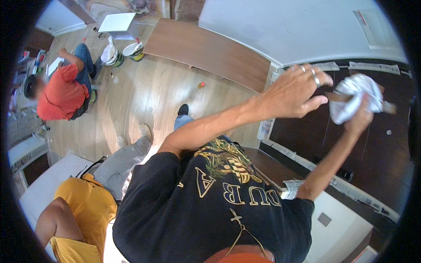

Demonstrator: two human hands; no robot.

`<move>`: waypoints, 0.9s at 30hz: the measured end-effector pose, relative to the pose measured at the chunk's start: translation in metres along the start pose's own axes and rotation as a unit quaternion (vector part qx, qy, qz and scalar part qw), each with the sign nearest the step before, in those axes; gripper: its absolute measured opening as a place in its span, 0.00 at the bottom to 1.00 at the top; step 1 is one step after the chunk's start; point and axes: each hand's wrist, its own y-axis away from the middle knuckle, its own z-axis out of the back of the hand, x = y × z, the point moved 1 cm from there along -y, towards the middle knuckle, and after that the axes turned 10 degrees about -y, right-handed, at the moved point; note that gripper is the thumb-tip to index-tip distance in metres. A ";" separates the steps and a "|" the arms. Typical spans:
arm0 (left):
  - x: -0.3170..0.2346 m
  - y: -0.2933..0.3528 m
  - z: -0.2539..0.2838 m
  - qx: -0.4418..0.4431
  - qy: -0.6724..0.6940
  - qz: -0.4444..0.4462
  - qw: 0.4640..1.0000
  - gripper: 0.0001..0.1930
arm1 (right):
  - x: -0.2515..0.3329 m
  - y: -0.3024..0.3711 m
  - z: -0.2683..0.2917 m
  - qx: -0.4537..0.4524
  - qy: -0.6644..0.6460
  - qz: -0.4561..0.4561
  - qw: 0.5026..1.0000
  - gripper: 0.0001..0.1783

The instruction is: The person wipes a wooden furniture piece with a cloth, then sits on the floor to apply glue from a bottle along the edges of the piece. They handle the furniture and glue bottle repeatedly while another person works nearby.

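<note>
The left hand (302, 90), ringed, has its thumb and fingers curled about one end of a brown, narrow tool (337, 97). The right hand (360, 117), slightly blurred, grips a crumpled white cloth (358, 90) bunched around the tool's middle. Both things show over a dark brown surface (320, 136) edged with printed paper strips (375, 67).

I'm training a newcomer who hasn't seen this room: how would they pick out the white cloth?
Find the large dark brown surface on the right side of the view. In front of its upper part, just right of the left hand, the right hand grips the white cloth. Unlike the flat pale strips edging that surface, it is bunched and crumpled.
</note>
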 end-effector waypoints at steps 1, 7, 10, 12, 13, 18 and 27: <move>0.007 -0.005 -0.001 -0.008 -0.034 -0.012 0.999 0.18 | -0.005 0.019 -0.028 0.006 -0.062 -0.019 0.998 0.21; 0.068 0.036 -0.012 0.279 -0.011 0.165 0.946 0.16 | -0.053 0.094 -0.114 0.029 -0.251 -0.123 0.960 0.21; 0.075 0.063 -0.015 0.317 0.071 0.246 0.913 0.14 | -0.079 0.114 -0.114 0.030 -0.232 -0.176 0.956 0.23; 0.076 0.079 -0.015 0.336 0.097 0.263 0.899 0.14 | -0.105 0.124 -0.111 0.031 -0.210 -0.200 0.957 0.23; 0.078 0.086 -0.016 0.343 0.099 0.259 0.898 0.14 | -0.114 0.126 -0.112 0.012 -0.226 -0.201 0.953 0.23; 0.087 0.122 0.000 0.352 0.118 0.288 0.883 0.15 | -0.161 0.111 -0.094 0.015 0.030 -0.074 0.997 0.20; 0.069 0.162 0.071 0.447 0.203 0.424 0.761 0.13 | -0.216 0.008 0.004 -0.054 0.239 0.005 0.970 0.16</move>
